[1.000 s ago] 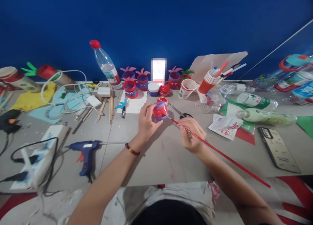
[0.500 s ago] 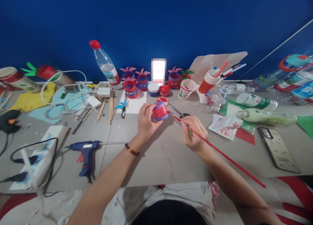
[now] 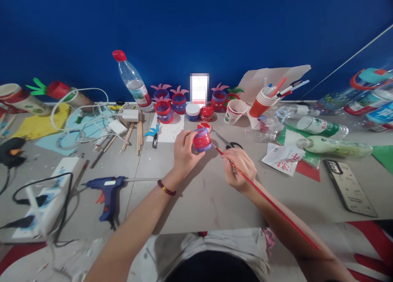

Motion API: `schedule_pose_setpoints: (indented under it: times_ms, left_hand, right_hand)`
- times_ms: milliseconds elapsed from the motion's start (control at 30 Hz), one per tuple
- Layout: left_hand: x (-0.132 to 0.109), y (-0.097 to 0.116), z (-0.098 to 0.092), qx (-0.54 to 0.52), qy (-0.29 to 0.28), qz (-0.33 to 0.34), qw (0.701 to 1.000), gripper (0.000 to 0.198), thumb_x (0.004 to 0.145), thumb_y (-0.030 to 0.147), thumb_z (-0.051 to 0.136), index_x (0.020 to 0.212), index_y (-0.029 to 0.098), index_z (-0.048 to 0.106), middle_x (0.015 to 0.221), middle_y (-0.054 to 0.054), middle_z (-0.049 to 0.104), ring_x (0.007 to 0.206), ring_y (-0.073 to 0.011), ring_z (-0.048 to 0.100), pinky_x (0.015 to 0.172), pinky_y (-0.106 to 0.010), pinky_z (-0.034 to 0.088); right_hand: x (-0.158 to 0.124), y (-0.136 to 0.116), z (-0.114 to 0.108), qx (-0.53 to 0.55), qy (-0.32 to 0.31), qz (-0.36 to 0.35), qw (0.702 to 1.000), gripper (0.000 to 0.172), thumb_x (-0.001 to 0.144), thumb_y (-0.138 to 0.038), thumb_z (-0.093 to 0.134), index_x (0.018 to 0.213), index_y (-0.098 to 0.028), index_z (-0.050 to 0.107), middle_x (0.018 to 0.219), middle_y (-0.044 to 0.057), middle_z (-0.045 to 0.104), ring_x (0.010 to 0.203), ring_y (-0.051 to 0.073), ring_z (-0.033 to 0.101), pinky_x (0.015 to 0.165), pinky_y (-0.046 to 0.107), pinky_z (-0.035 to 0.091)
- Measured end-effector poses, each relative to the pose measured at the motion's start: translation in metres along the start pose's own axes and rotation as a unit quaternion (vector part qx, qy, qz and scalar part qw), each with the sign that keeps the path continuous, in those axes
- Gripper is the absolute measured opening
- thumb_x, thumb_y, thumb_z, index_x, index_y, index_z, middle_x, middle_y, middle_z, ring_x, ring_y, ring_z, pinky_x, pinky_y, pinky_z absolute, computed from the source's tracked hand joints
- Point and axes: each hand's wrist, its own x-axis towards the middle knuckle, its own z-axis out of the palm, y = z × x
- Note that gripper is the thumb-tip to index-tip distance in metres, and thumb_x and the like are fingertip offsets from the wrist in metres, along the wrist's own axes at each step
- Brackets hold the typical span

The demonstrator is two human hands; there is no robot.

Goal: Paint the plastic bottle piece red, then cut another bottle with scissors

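Blue glue gun (image 3: 108,192), white power strip (image 3: 58,188), phone (image 3: 350,188)

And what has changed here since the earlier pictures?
The rear end of the paintbrush has swung left and toward the person, and the right hand has shifted slightly left. Nothing was taken hold of or let go: the left hand still holds the red-and-purple container. The glue gun hasn't moved.

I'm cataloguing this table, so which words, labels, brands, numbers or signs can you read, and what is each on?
No text can be quoted with certainty.
White packet: large red characters, tilted and blurred.
Red-capped bottle: label print too small.
Green-labelled bottle: print too blurred.
Blue label at far right: white characters, cut off and blurred.
Phone: dark marks, unclear.
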Motion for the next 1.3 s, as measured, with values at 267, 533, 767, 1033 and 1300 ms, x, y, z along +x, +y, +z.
schedule_pose_setpoints:
  times_ms: [267,533,767,1033,1300]
  left_hand:
    - [0.001,0.003,-0.002,0.015,0.003,-0.008,1.000,0.064,0.067,0.017,0.079,0.123,0.023,0.049,0.114,-0.009,0.056,0.105,-0.0276,0.057,0.094,-0.045,0.051]
    - [0.002,0.003,-0.002,0.009,-0.008,0.004,1.000,0.064,0.066,0.017,0.078,0.123,0.023,0.050,0.112,-0.009,0.058,0.104,-0.0278,0.058,0.093,-0.045,0.050]
    - [0.002,0.000,-0.002,0.006,-0.004,0.016,1.000,0.069,0.063,0.020,0.085,0.122,0.022,0.049,0.116,-0.011,0.058,0.105,-0.0284,0.058,0.096,-0.047,0.050]
    - [0.000,-0.002,-0.001,0.003,0.002,-0.018,1.000,0.073,0.060,0.016,0.084,0.124,0.023,0.048,0.117,-0.010,0.057,0.108,-0.0290,0.058,0.100,-0.049,0.049]
    - [0.002,0.001,-0.002,0.005,-0.019,0.003,1.000,0.073,0.060,0.018,0.084,0.124,0.024,0.048,0.116,-0.009,0.059,0.106,-0.0290,0.060,0.104,-0.052,0.046]
  right_hand:
    - [-0.004,-0.012,0.004,0.034,-0.031,-0.019,0.999,0.028,0.082,-0.003,0.052,0.102,-0.021,0.060,0.082,0.007,0.069,0.077,0.021,0.067,0.070,0.036,0.060]
    - [0.001,-0.019,0.005,0.059,-0.029,-0.013,0.998,0.026,0.085,-0.006,0.049,0.102,-0.022,0.060,0.081,0.006,0.071,0.074,0.020,0.069,0.065,0.036,0.060]
    - [0.008,-0.013,0.001,0.046,0.000,0.022,0.999,0.022,0.087,-0.006,0.049,0.096,-0.022,0.062,0.080,0.005,0.071,0.074,0.020,0.069,0.069,0.037,0.058]
    - [0.012,0.002,-0.005,-0.006,0.030,0.054,0.998,0.018,0.090,-0.009,0.050,0.091,-0.022,0.062,0.076,0.005,0.069,0.071,0.020,0.068,0.066,0.035,0.056]
    - [0.001,0.004,-0.001,0.005,-0.001,0.044,0.999,0.019,0.089,-0.009,0.052,0.097,-0.022,0.062,0.082,0.006,0.071,0.077,0.021,0.068,0.073,0.038,0.057]
